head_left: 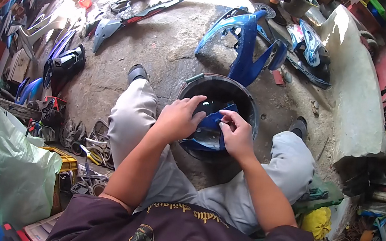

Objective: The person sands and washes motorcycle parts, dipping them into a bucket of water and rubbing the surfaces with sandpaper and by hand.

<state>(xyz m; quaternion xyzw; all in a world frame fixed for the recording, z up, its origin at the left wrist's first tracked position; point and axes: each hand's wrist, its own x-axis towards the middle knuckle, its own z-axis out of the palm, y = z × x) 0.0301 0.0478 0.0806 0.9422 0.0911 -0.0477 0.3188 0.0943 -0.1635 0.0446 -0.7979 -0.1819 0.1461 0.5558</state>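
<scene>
1. at the far left, a pale plastic bag [21, 171] stands upright.
2. over the bucket's [250, 102] left side, the left hand [179, 118] has its fingers loosely spread; whether it grips anything cannot be told.
3. within the bucket's rim lies the blue panel [211, 120].
4. the right hand [237, 135] pinches at the panel's edge.
5. beyond the bucket, a larger blue fairing [245, 43] rests on the floor [163, 53].

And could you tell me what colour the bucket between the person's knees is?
The bucket is black, seen best in the head view.
</scene>
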